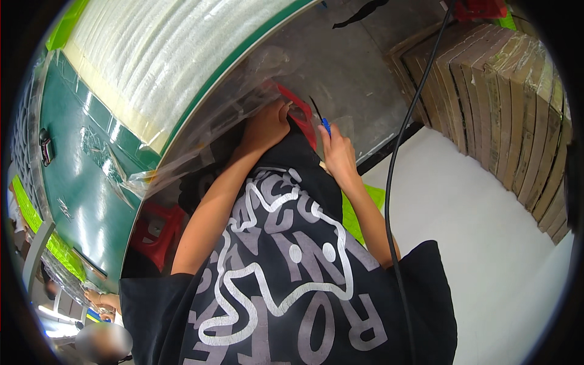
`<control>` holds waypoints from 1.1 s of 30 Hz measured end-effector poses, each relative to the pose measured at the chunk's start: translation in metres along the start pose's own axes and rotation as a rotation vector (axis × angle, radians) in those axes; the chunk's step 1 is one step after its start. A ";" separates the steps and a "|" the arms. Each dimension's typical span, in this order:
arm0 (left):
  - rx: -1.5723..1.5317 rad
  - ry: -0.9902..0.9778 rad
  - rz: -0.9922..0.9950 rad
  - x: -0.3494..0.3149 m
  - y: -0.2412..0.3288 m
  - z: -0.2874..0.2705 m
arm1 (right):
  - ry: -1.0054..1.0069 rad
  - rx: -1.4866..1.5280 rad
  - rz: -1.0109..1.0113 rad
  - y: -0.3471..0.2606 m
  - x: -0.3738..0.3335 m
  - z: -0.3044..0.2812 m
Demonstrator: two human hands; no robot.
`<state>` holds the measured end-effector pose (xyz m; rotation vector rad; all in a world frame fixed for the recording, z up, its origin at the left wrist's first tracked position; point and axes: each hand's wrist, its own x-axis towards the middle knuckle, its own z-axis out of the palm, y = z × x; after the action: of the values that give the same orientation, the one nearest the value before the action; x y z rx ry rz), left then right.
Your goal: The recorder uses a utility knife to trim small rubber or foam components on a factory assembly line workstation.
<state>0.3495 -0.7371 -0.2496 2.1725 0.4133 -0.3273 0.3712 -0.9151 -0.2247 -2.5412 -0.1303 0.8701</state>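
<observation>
Held in my right hand [339, 155] is a blue-handled cutting tool [326, 126] with a slim, dark, pointed blade; I cannot tell whether it is scissors or a knife. The blade points up and away from me. My left hand [267, 126] is closed beside a red plastic piece [302, 115], at the near side of some crumpled clear plastic film [258, 70]. What its fingers grip is hidden. The red piece lies between my two hands, and the blade is just right of it, apparently apart from it.
A green table [91, 146] with a stack of white sheeting [164, 48] curves along the left. Brown cardboard stacks [486, 91] line the right, behind a white surface [450, 243]. A black cable [404, 134] hangs across the right side. A red stool [157, 234] stands under the table.
</observation>
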 end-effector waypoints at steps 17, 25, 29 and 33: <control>-0.300 -0.113 0.076 -0.023 0.087 -0.076 | -0.221 1.387 0.022 -0.068 -0.007 -0.067; -0.349 -0.115 0.149 -0.034 0.099 -0.085 | -0.347 1.307 0.009 -0.080 -0.013 -0.075; -0.331 -0.144 0.137 -0.036 0.101 -0.089 | -0.321 1.303 -0.026 -0.080 -0.017 -0.074; -0.299 -0.138 0.157 -0.038 0.101 -0.088 | -0.323 1.277 -0.044 -0.082 -0.017 -0.074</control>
<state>0.3635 -0.7290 -0.1113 1.8637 0.1982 -0.3042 0.4069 -0.8741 -0.1274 -1.2074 0.2151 0.9073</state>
